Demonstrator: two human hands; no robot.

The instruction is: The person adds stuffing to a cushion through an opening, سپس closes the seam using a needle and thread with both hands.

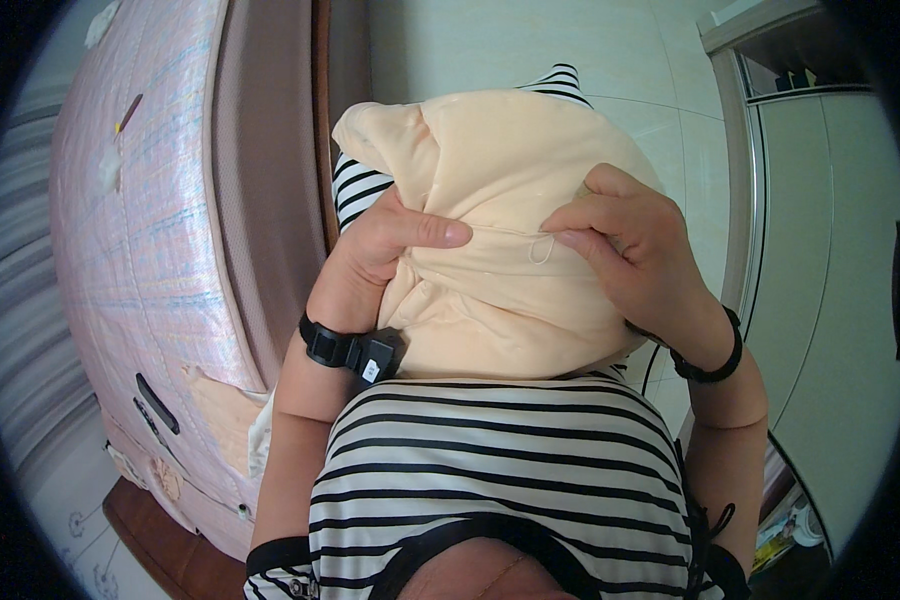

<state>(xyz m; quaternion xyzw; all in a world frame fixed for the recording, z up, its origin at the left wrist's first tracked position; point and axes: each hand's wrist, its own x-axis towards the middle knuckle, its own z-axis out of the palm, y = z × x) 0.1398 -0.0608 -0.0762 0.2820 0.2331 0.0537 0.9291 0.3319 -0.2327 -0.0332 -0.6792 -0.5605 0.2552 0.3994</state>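
A stuffed cream cushion (510,320) of soft fabric lies across my lap, a gathered corner sticking up at its far left. My left hand (395,235) grips its left side, thumb pressed flat on top beside a seam and the other fingers hidden in the folds. At the right end of that seam, my right hand (625,225) is closed in a pinch. A small loop of pale thread (541,250) hangs by its thumb tip. Whether a needle sits between those fingertips I cannot make out.
To the left is a bed with a pink and blue plaid cover (160,250). On it lie a thin dark tool (128,114), white fluff (109,168), a black oblong object (157,402) and cream fabric (225,415). A pale cabinet (820,230) stands on the right.
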